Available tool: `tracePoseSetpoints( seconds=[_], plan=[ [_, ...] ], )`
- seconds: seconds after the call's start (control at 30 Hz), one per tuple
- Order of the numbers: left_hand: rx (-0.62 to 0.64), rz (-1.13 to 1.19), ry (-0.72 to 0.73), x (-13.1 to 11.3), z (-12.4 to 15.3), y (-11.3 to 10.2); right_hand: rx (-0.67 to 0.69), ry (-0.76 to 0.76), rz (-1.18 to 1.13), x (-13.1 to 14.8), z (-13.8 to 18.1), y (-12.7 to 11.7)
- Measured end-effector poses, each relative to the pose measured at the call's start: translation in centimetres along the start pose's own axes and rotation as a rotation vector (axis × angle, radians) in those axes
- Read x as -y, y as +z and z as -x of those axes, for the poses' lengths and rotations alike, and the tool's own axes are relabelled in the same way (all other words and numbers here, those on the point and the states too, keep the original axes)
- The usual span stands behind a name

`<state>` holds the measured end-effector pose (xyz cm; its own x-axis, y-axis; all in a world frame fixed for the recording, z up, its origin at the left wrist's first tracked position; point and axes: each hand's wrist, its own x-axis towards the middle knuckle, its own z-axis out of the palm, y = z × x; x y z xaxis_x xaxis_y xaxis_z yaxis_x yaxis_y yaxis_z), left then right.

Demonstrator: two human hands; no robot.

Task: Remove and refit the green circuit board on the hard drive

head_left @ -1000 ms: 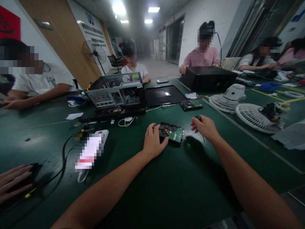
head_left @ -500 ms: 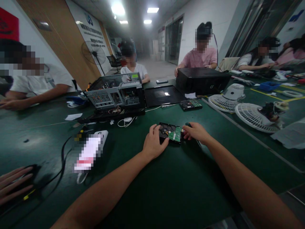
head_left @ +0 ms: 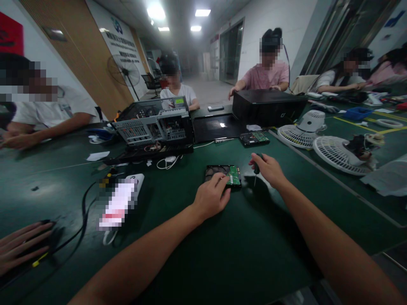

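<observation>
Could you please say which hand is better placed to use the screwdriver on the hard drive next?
Probably the right hand: it holds the screwdriver, blade down, beside the hard drive, while the left hand lies over the drive.

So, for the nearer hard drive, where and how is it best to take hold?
Probably by its two long edges, with the left grip coming from the near left. The hard drive lies with its green circuit board facing up, so the edges should spare the board. The right side seems less handy: the right grip holds a screwdriver there.
</observation>
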<state>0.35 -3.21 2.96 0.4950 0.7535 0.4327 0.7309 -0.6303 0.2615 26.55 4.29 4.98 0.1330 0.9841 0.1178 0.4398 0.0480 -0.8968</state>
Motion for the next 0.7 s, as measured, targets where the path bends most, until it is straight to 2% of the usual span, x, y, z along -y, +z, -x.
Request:
tracePoseSetpoints(
  seconds=[0.1, 0.23, 0.3, 0.53, 0.7],
  plan=[
    [0.126, 0.001, 0.073, -0.2, 0.1, 0.2, -0.137, -0.065, -0.045, 0.4, -0.1, -0.7],
    [0.194, -0.026, 0.088, 0.0, 0.0, 0.4, -0.077, -0.108, -0.285, 1.7, 0.7, -0.4],
    [0.216, -0.038, 0.085, 0.0, -0.1, 0.4, -0.032, -0.133, -0.319, 2.3, 1.1, 0.1],
    [0.233, -0.084, 0.079, -0.2, -0.1, 0.7, -0.016, -0.257, -0.069, 2.7, 2.3, 0.9],
    [0.239, -0.082, 0.08, -0.1, -0.1, 0.7, 0.02, -0.278, -0.006, 3.0, 2.7, 1.1]
  ],
)
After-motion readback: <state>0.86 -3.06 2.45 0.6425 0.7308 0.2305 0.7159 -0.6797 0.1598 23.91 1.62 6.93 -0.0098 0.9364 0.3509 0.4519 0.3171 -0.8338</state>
